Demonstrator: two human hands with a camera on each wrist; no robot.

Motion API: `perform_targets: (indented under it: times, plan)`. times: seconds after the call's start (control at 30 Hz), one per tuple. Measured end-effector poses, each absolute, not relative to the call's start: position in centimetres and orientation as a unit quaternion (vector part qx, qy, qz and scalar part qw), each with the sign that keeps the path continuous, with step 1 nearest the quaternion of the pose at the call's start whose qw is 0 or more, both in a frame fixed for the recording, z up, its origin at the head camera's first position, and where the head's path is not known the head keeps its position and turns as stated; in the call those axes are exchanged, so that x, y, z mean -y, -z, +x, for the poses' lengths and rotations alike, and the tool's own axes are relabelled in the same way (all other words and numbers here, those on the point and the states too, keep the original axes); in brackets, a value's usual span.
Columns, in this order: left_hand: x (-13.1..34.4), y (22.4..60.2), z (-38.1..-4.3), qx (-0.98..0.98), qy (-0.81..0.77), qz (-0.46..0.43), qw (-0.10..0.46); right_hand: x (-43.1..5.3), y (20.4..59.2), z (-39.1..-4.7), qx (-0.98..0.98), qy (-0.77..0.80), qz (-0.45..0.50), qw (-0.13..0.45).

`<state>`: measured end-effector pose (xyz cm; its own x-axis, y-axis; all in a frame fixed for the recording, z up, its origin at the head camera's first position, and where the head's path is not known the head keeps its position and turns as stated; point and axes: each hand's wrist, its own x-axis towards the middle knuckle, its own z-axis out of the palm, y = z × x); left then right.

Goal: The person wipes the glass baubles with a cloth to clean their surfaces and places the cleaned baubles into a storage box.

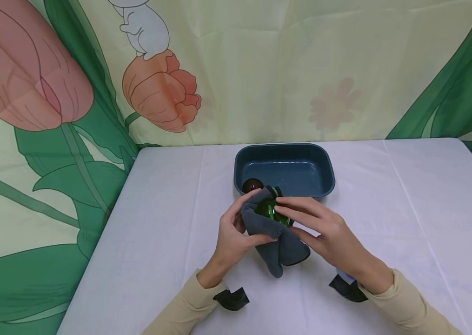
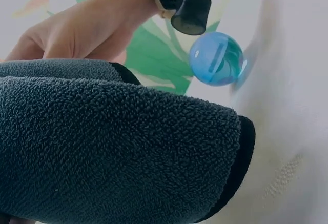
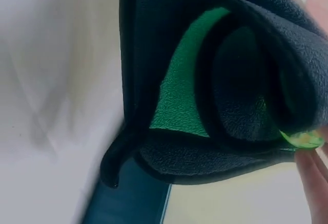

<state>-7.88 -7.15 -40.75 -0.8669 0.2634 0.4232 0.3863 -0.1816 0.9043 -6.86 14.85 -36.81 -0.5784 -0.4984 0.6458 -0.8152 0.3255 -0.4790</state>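
My left hand (image 1: pixel 236 235) grips a dark grey cloth (image 1: pixel 292 246) with a black edge. Folded partly inside the cloth is a clear green ball (image 1: pixel 267 209), its upper side bare in the head view. The fingers of my right hand (image 1: pixel 323 228) are bent onto the ball's right side and hold it against the cloth. Seen from the right wrist, the cloth (image 3: pixel 230 167) hangs in loops, and a bright green rim of the ball (image 3: pixel 305 139) shows beside fingertips. Both hands are in front of the tray, above the table.
A dark blue tray (image 1: pixel 329 179) stands near the table's back edge, with a dark red ball (image 1: pixel 252 184) in its front left corner. On the white table (image 1: pixel 160 209), a clear blue ball (image 2: pixel 216 59) lies beneath my right wrist, mostly hidden in the head view.
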Motion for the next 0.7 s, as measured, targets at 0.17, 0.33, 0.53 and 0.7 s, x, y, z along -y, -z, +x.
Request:
perform_targets:
  times: [0.17,0.33,0.53,0.7]
  plan:
    - [7.06,40.76,-7.89,0.641,0.719,-0.265,0.04,-14.65,36.89,-6.69,0.799,-0.405,0.398,0.199]
    - [6.97,41.04,-7.91,0.642,0.718,-0.264,0.041,-14.17,36.89,-6.21,0.819,-0.423,0.346,0.177]
    - [7.05,41.17,-7.88,0.641,0.719,-0.263,0.05,-14.11,36.9,-6.04,0.826,-0.454,0.306,0.132]
    - [7.09,41.03,-7.88,0.64,0.723,-0.255,0.057,-14.54,36.66,-6.47,0.833,-0.402,0.35,0.149]
